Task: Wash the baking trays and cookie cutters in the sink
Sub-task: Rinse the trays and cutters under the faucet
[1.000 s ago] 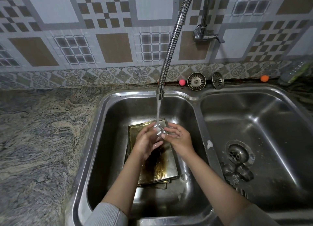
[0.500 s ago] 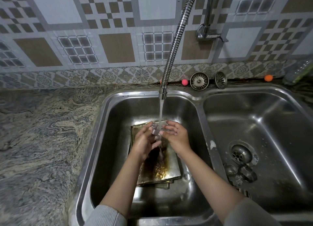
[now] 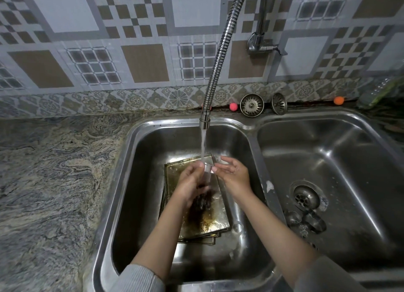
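Two forearms reaching up into left basin of double sink (image 3: pixel 131 160). Stack of baking trays (image 3: pixel 209 224) flat on basin floor, count unclear. Left hand (image 3: pixel 190 182) and right hand (image 3: pixel 234 175) pinching one small cookie cutter (image 3: pixel 207 169) between fingertips under running faucet (image 3: pixel 205 116). More cutters (image 3: pixel 310 221) beside right basin's drain. Two strainers (image 3: pixel 251 105) on rear ledge.

A double steel sink (image 3: pixel 253 136) sits sunk in a marbled stone counter (image 3: pixel 54 171). In its left basin lies a stack of stained baking trays (image 3: pixel 209 221), flat on the bottom. In the right basin, cookie cutters (image 3: pixel 310 221) lie just beside the drain (image 3: pixel 306 198). Behind the sink, two strainer plugs (image 3: pixel 251 105) lean at the wall, a pink ball (image 3: pixel 233 106) beside them, an orange ball (image 3: pixel 338 100) further right.
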A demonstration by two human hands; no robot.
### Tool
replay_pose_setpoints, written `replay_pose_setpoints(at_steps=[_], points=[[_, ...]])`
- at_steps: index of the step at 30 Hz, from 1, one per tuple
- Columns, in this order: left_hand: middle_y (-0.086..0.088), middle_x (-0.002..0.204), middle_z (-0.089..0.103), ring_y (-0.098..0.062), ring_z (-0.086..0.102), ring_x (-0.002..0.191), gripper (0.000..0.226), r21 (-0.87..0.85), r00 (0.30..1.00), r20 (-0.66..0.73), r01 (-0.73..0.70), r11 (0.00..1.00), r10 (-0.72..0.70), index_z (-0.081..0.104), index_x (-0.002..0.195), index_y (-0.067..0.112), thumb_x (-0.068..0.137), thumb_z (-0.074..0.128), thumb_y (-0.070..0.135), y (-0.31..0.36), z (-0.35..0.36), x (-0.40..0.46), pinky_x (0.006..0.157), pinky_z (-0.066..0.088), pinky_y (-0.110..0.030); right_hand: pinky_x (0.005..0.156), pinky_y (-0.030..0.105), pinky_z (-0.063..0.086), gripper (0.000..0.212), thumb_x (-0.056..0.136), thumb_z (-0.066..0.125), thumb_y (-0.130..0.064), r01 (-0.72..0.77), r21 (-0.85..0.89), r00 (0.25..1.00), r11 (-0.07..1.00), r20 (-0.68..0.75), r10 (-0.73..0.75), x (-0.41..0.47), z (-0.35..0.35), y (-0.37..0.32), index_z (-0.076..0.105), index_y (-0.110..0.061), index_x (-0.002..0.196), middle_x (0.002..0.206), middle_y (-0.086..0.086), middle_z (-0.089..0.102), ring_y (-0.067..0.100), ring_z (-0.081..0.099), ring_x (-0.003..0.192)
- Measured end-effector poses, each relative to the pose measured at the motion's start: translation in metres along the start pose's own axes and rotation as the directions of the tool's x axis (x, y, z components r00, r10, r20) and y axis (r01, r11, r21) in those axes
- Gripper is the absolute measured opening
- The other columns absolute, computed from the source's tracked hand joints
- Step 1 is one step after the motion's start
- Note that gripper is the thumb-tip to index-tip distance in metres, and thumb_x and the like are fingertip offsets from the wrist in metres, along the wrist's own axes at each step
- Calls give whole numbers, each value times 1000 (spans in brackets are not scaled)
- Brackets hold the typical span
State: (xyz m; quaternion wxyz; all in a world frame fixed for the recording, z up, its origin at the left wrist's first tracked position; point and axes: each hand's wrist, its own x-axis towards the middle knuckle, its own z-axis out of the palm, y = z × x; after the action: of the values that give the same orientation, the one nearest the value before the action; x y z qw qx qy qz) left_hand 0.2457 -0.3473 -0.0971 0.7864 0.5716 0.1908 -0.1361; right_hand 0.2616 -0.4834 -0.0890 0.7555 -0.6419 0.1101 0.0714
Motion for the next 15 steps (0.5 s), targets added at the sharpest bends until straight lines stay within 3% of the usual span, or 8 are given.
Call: replay_pose_setpoints(at_steps=[4, 6, 10, 15], points=[[-1, 100, 69, -17, 66, 89, 30, -12, 1000, 22, 16, 1000, -15, 57, 121, 15, 93, 59, 25, -3, 6, -1, 76, 49, -34, 64, 14, 51, 37, 78, 71, 5, -36, -14, 999, 999, -2, 36, -4, -9, -1, 58, -9, 110, 101, 12, 68, 5, 64, 77], [2, 103, 69, -17, 65, 95, 33, -17, 999, 37, 19, 1000, -19, 56, 124, 17, 91, 60, 22, -4, 5, -4, 81, 47, -35, 59, 15, 48, 39, 80, 70, 2, -63, 1, 998, 998, 16, 63, -7, -12, 0, 57, -9, 115, 100, 6, 68, 2, 64, 78], [-1, 110, 69, -23, 61, 108, 37, -15, 996, 89, 17, 1000, -16, 55, 127, 19, 91, 57, 11, -5, -4, -6, 86, 44, -39, 72, 26, 49, 47, 77, 72, 2, -113, 31, 992, 993, 56, 111, -10, -14, 3, 56, -13, 119, 104, 2, 67, 11, 64, 91], [-8, 109, 66, -22, 65, 94, 50, -75, 993, 113, 24, 997, -15, 51, 129, 15, 87, 43, -12, -2, -12, -8, 75, 52, -38, 76, 29, 55, 58, 70, 72, 14, -105, 75, 990, 992, 99, 98, -10, -9, 5, 55, -10, 120, 109, 8, 67, 22, 65, 100]])
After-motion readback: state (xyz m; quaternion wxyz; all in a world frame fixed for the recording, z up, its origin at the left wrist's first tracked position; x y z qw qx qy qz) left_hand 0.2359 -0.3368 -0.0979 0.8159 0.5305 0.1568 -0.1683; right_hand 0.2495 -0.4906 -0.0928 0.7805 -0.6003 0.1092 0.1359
